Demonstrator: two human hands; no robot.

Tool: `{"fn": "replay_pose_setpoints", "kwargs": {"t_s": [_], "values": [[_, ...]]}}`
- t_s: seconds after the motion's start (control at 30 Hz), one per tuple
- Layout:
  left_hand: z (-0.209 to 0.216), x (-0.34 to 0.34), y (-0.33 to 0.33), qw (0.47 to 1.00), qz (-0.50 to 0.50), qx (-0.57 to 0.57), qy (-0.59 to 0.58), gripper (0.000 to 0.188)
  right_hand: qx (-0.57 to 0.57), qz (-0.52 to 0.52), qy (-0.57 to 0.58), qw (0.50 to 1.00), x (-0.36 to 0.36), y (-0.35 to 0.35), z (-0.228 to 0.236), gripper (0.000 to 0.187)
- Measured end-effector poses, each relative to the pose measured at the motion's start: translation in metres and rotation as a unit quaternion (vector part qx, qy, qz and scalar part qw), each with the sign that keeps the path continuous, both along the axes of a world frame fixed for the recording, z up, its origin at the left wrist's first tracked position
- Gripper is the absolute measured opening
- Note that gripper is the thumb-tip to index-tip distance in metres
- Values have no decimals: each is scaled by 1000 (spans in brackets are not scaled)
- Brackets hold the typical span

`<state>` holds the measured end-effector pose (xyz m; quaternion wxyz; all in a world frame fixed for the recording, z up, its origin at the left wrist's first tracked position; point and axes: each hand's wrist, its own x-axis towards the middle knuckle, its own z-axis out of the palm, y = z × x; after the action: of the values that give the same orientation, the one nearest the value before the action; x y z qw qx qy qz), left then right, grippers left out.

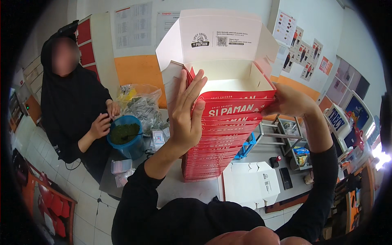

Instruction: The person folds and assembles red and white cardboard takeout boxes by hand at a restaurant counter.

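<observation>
Red boxes, left hand upright alongside.

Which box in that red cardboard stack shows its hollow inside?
The topmost red-and-white cardboard box, between the left hand and right hand; the red cardboard boxes below show mainly fronts.

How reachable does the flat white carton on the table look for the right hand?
Probably yes: though the right hand is at the top of the red box stack, nothing appears to cover the flat white carton.
</observation>
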<state>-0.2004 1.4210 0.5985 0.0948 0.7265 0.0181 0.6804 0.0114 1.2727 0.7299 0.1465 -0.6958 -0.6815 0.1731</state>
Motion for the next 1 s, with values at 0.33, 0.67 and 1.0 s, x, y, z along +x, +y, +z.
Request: {"fn": "replay_pose_setpoints", "kwargs": {"t_s": [0.33, 0.67, 1.0], "values": [[0, -1, -1, 1000, -3, 12, 1, 36, -10, -71, -81, 994, -16, 7, 19, 80], [0, -2, -2, 1000, -9, 17, 5, 35, 30, -133, -45, 990, -9, 17, 15, 59], [-1, -2, -4, 1000, -20, 23, -4, 35, -14, -118, -199, 973, -19, 22, 16, 37]]}}
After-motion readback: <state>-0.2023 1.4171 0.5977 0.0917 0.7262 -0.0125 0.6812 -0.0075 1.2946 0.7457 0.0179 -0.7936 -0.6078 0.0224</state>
